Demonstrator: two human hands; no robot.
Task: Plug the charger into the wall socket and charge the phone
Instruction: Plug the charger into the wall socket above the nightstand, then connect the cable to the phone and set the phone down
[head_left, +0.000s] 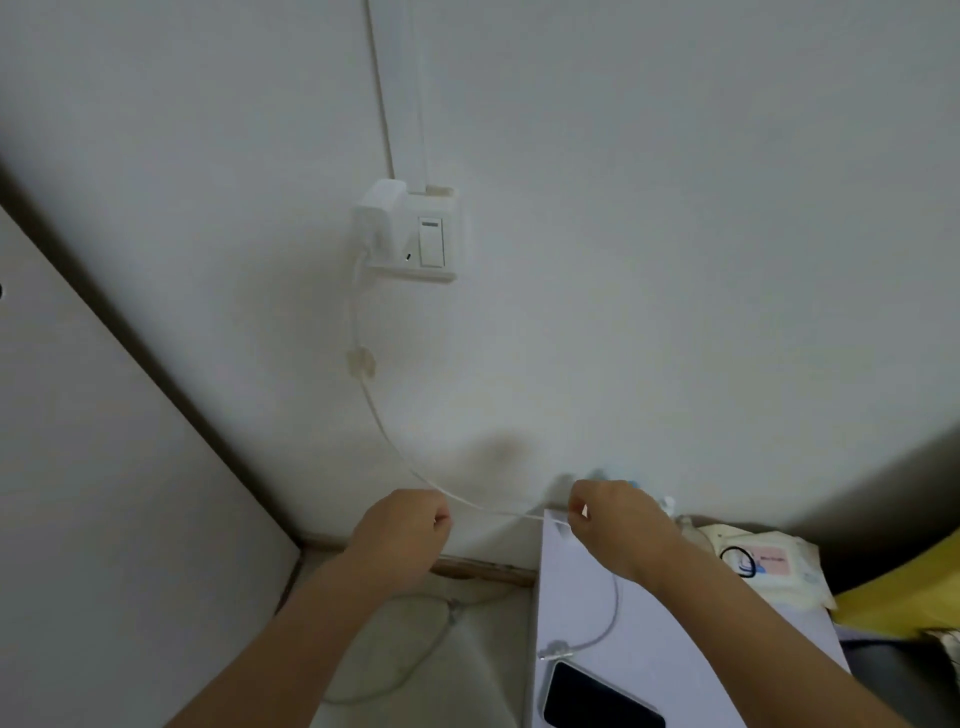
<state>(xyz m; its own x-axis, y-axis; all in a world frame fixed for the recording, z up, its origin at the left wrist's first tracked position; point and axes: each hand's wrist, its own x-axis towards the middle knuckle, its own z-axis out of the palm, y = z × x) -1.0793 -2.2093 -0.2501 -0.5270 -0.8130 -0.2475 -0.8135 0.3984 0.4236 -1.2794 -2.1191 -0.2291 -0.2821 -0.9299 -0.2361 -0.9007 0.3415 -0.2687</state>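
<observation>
The charger (382, 221) sits in the socket (431, 236), upper centre. Both hands pinch its cable (374, 410): left hand (402, 525), right hand (613, 519). The phone (597, 696) lies on the counter (675, 649), bottom centre. Feed slack toward the phone, then seat the connector squarely.

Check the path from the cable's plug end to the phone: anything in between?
Nothing visible. The plug lies on the white surface just above the phone, with bare surface between. Both hands, left and right, hold the cable higher up.
</observation>
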